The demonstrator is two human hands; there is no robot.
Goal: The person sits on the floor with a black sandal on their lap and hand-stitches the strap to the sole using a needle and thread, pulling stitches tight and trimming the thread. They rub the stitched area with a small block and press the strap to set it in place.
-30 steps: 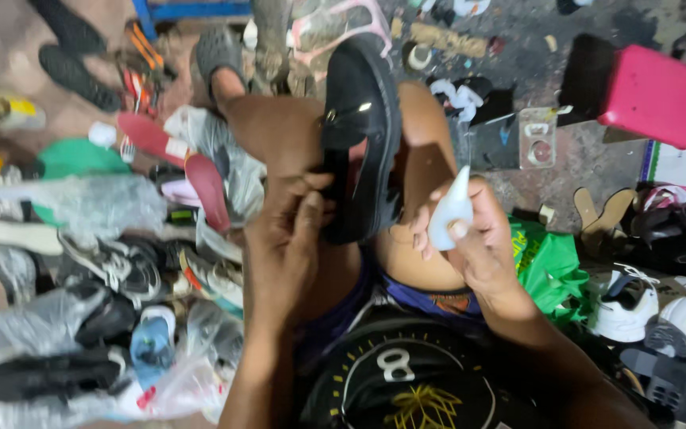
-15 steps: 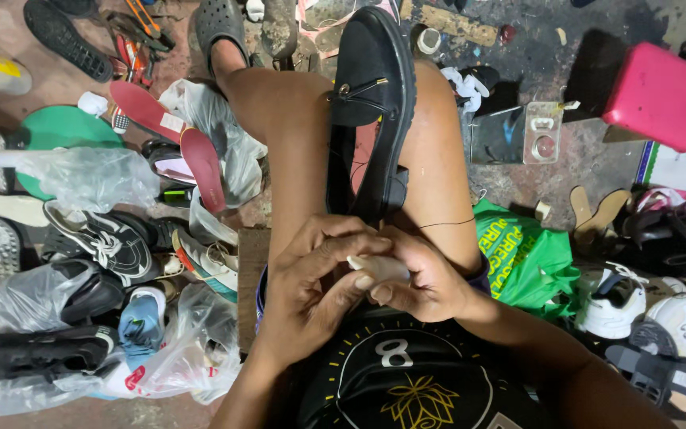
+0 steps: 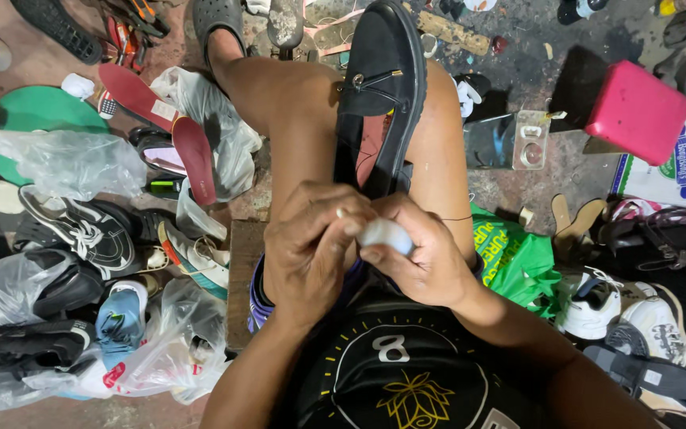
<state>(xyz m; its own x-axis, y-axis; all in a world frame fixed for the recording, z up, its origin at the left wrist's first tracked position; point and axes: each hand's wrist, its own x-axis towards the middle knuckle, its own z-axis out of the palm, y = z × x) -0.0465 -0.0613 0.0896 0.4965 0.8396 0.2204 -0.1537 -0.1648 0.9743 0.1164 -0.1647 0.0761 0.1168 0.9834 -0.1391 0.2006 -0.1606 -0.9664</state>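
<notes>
The black shoe (image 3: 379, 95) rests between the knees. Both hands meet over the lap. The right hand (image 3: 426, 262) wraps the small white bottle (image 3: 385, 234); the left hand (image 3: 311, 250) pinches its top. Best keep it upright, squeezing gently.

Shoes and plastic bags (image 3: 81, 163) crowd the floor left of the knees, a green bag (image 3: 518, 254) and sneakers (image 3: 597, 306) block the right, leaving bare concrete (image 3: 573, 171) beside the pink box (image 3: 637, 111).
</notes>
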